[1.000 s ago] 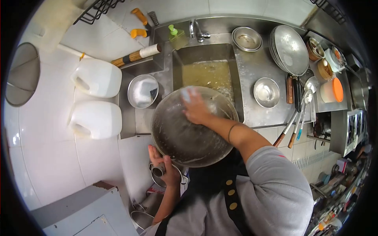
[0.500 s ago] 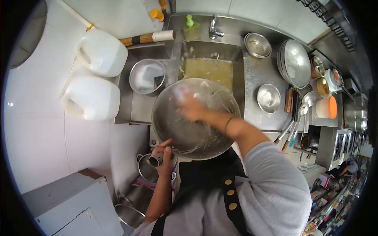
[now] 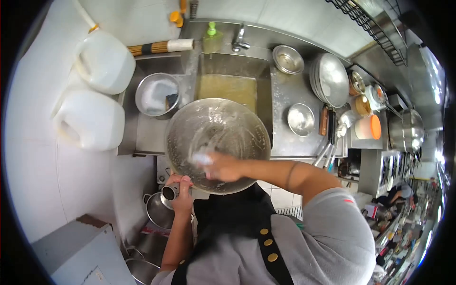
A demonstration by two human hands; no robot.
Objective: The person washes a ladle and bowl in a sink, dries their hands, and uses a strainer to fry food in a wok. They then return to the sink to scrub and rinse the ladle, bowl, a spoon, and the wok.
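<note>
A large round metal pan (image 3: 237, 123), wet and streaked with suds, is tilted over the front edge of the sink. My left hand (image 3: 181, 192) is wrapped round its hollow metal handle (image 3: 169, 192) at the lower left. Inside the pan, near its lower side, my right hand (image 3: 223, 167) presses on the surface, blurred by motion. Its fingers hold a pale scrubber (image 3: 203, 159), smeared too much to make out its shape.
Cloudy yellowish water (image 3: 228, 89) fills the sink behind the pan. A pot of suds (image 3: 157, 95) with a dark sponge stands left. Metal bowls (image 3: 300, 119) and long-handled utensils (image 3: 331, 128) lie on the right counter. White jugs (image 3: 92, 118) stand far left.
My right hand has moved from the pan's upper left to its lower part, with the pale scrubber. The whole view has shifted, so surroundings appear farther left. My left hand keeps its grip.
</note>
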